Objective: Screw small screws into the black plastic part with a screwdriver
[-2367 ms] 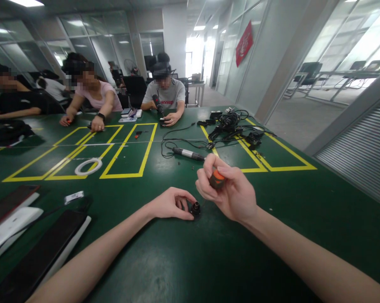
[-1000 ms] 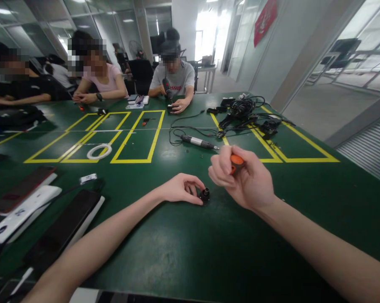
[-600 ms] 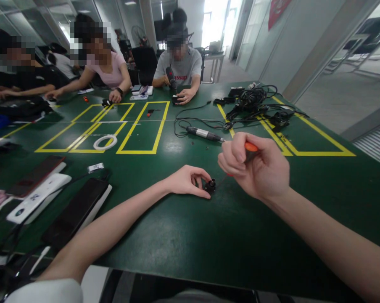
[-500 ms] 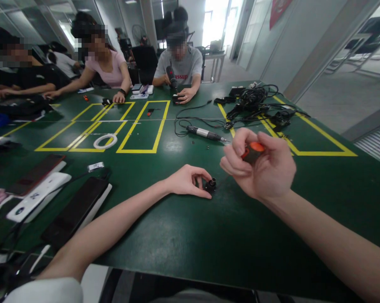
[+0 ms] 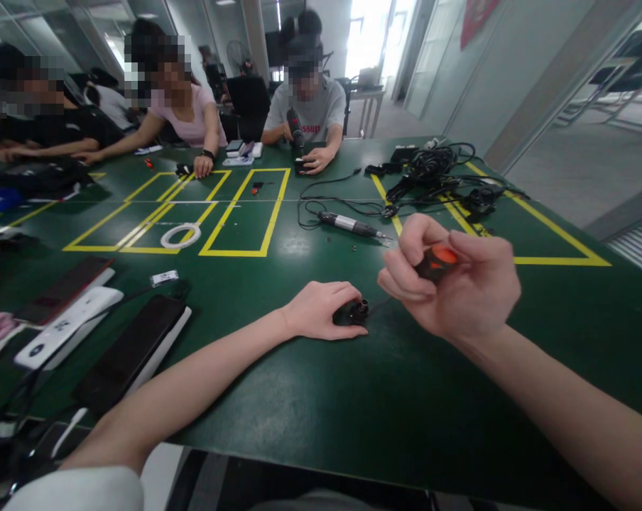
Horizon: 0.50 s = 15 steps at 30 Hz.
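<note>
My left hand (image 5: 324, 310) rests on the green table, thumb and fingers curved round a small black part (image 5: 360, 311) with a short round post standing up from it. My right hand (image 5: 467, 284) is raised above the table to the right, fingers wrapped round the orange and dark handle of a screwdriver (image 5: 437, 262). A thin, blurred shaft seems to slant from below this hand down towards the black part; whether its tip touches the part I cannot tell.
Beyond my hands lies a corded pen-shaped electric screwdriver (image 5: 347, 224), with tiny bits near it. Tangled black cables (image 5: 432, 170) lie at the back right. A white tape ring (image 5: 180, 235), a power strip (image 5: 68, 326) and a phone (image 5: 132, 348) are leftward. Co-workers sit opposite.
My right hand and the screwdriver have shifted slightly right, and the handle looks turned a little. The fingers of my left hand have closed further over the black part.
</note>
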Each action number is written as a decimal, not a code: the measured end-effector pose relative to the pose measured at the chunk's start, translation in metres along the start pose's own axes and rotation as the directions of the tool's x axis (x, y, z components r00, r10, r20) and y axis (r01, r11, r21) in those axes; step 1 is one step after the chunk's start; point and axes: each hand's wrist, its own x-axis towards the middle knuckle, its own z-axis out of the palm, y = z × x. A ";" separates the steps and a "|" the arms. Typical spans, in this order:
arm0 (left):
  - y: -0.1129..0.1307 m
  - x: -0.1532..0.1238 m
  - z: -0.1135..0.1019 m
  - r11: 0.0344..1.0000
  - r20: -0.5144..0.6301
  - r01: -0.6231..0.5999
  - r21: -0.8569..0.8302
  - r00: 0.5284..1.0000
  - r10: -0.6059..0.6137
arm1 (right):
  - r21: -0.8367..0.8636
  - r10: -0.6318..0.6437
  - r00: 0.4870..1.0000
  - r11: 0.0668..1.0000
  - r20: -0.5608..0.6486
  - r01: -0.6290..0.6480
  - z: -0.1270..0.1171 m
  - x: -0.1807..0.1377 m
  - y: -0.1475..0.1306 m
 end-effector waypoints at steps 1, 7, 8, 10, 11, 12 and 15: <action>0.000 0.000 0.000 1.000 0.001 -0.002 -0.002 1.000 0.002 | 0.000 -0.003 1.000 1.000 -0.002 0.003 0.000 0.000 0.000; 0.000 0.000 0.000 0.999 -0.006 -0.053 0.006 0.999 0.053 | -0.054 -0.054 0.998 0.997 -0.011 0.053 0.003 0.002 0.002; 0.000 0.000 0.000 0.998 -0.013 -0.070 0.008 0.997 0.070 | -0.051 -0.047 0.999 0.998 0.001 0.047 0.002 0.003 0.001; 0.000 0.000 0.001 0.995 -0.031 -0.095 0.006 0.995 0.095 | -0.037 -0.015 1.000 0.999 0.025 0.016 0.001 0.002 0.000; -0.001 0.000 0.001 0.995 -0.036 -0.100 0.003 0.994 0.100 | -0.028 0.000 1.000 1.000 0.031 0.001 0.000 0.002 -0.001; -0.001 0.000 0.001 0.995 -0.036 -0.099 0.000 0.994 0.099 | -0.020 0.011 0.999 1.000 0.033 -0.010 0.000 0.001 -0.001; -0.001 0.000 0.000 0.997 -0.005 -0.072 -0.011 0.997 0.072 | 0.004 0.006 1.000 1.000 0.018 -0.006 -0.002 0.000 -0.001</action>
